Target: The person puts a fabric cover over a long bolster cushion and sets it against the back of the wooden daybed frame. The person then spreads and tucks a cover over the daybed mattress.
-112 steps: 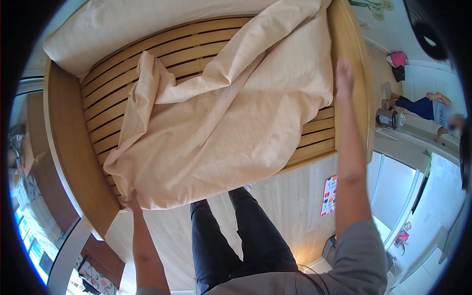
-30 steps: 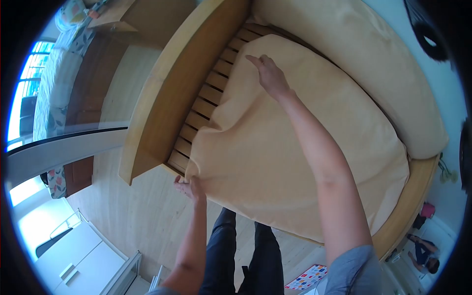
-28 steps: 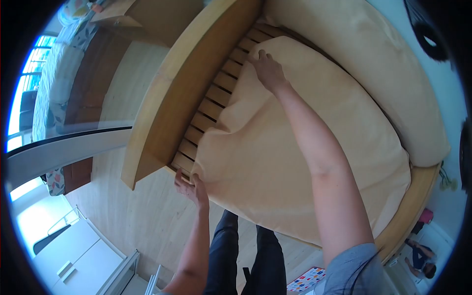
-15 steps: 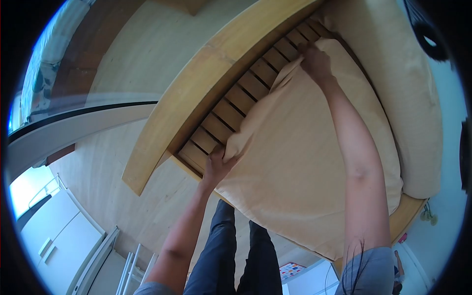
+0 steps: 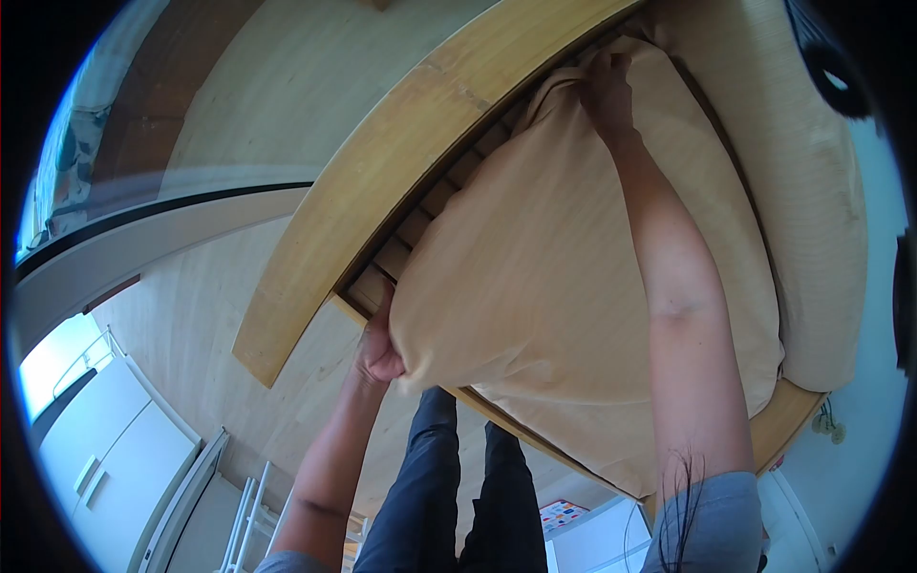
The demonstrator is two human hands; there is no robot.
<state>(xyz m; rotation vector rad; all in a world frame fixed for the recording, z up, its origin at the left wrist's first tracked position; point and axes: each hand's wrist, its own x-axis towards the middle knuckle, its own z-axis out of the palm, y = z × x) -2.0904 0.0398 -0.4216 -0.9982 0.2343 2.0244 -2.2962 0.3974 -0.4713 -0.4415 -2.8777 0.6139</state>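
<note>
Head | left hand (image 5: 377, 349) grip clenched on cushion (image 5: 564, 277) corner | right hand (image 5: 607, 91) grip clutches far edge, fingertips hidden

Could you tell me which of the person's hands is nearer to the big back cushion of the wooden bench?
Right. The right hand grips the seat cushion beside the back cushion; the left hand grips its front corner.

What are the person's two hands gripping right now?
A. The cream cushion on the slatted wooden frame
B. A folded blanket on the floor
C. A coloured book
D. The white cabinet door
A: the left hand clutches the near corner of the cream cushion and the right hand grips its far corner, over the slatted wooden frame.
</note>
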